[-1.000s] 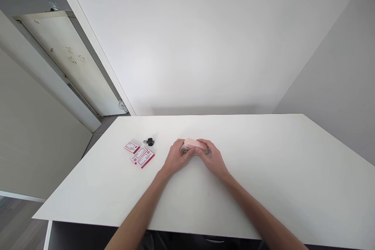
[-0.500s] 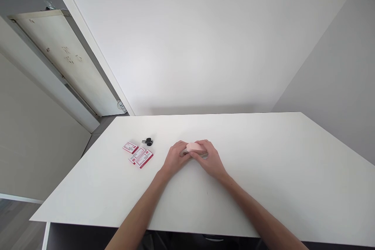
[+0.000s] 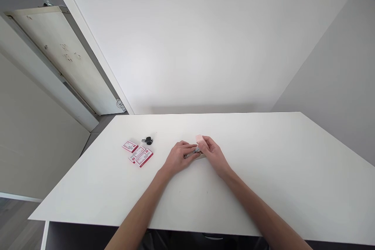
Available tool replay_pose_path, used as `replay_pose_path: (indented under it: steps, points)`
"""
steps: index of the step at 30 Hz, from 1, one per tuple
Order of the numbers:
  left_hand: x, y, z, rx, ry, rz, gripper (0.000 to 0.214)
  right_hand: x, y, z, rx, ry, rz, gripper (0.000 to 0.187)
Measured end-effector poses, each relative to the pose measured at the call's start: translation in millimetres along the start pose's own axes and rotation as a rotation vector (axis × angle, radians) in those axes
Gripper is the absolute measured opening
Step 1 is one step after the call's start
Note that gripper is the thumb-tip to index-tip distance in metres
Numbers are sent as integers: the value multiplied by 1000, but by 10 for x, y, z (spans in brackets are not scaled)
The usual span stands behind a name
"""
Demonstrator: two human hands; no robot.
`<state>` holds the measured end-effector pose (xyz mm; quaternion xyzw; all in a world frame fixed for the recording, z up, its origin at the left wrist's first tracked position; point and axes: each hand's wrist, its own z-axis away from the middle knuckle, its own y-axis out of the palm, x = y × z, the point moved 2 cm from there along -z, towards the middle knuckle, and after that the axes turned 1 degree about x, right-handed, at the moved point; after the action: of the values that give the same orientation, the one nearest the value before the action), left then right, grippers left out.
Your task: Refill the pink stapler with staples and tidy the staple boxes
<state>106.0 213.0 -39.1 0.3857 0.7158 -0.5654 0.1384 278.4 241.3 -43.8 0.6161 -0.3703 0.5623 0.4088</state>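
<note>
A small stapler with a pink top lies at the middle of the white table. Its top is tilted up on the right, and shiny metal shows beneath it. My left hand is closed around the stapler's lower part, fingers and thumb on either side. With thumb and fingers, my right hand pinches the raised pink top. Part of the stapler is hidden by both hands.
To the left lie several small red-and-white boxes. Near them is a black knob-like piece with a metal shaft. The white table meets a wall behind. A door frame stands at the left.
My right hand has lifted the pink top from lying flat to tilted up at the right, exposing metal below. My left hand has stayed nearly in place.
</note>
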Motion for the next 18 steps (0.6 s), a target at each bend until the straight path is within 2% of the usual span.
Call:
replay_pose_path:
  steps: [8,14,16,18]
  points:
    - [47,-9,-5,27,-108,-35,24,-26,-32,-54,9,-33,-178,39]
    - [61,1,14,47,-73,-43,34,-39,-80,-110,-107,-57,-223,46]
    - [72,5,16,51,-71,-43,32,-42,-113,-126,-153,-60,-306,47]
    - [90,6,15,36,-92,-51,31,-67,-162,-152,-218,-27,-452,39]
